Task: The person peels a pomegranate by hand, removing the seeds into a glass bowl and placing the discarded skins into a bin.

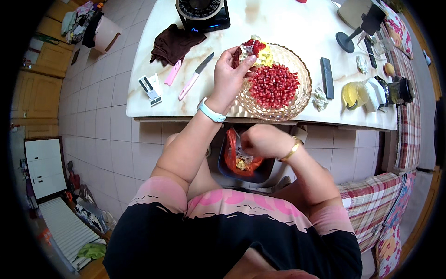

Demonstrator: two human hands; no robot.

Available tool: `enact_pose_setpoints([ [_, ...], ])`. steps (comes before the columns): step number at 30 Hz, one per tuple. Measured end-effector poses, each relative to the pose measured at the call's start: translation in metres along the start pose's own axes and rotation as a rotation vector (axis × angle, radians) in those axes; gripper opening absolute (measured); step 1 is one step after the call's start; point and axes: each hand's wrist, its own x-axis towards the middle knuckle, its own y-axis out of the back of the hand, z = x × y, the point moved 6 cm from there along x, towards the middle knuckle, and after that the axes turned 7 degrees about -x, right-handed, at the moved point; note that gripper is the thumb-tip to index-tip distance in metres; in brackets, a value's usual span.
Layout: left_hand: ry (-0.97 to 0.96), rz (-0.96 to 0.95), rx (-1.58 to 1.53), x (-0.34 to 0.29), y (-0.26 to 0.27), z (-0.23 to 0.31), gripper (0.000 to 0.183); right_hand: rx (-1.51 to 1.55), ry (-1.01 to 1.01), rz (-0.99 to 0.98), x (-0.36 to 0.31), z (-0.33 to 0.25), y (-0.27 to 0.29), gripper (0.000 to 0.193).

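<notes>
My left hand is closed round a piece of pomegranate with red seeds and rind, above the left rim of an amber glass plate. A heap of loose pomegranate seeds fills the plate's near half. Yellow pith shows beside the held piece. Below the table edge, my right hand is closed over a dark bin lined with a red plastic bag. Its fingertips are hidden, so what it holds, if anything, I cannot make out. Yellowish scraps lie in the bag.
Left of the plate lie a pink-handled knife, its pink sheath, a white slotted tool and a brown cloth. A black appliance stands behind. At right are a dark bar, crumpled tissue, a yellow cup and a phone stand.
</notes>
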Motion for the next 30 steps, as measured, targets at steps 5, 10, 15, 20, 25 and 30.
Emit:
enact_pose_setpoints([
  [5,0.16,-0.039,-0.16,-0.001,-0.001,-0.008,0.042,-0.3,-0.152,-0.098,0.014,0.024,-0.071,0.014],
  [10,0.229,-0.088,-0.196,-0.003,-0.004,-0.011,0.041,-0.133,-0.093,-0.02,0.016,0.019,-0.038,0.016],
  [15,0.204,-0.123,-0.202,-0.005,-0.011,-0.01,0.049,0.397,-0.031,0.115,-0.016,0.005,0.066,0.024],
  [20,0.032,-0.263,-0.017,-0.005,-0.02,-0.003,0.057,0.753,-0.211,0.735,-0.058,0.051,0.124,0.017],
  [25,0.051,-0.363,-0.01,-0.006,-0.03,-0.01,0.06,0.715,-0.296,1.136,-0.068,0.1,0.129,0.027],
  [30,0.1,-0.447,0.001,-0.011,-0.035,-0.017,0.058,0.947,-0.294,1.013,-0.059,0.117,0.109,0.029],
])
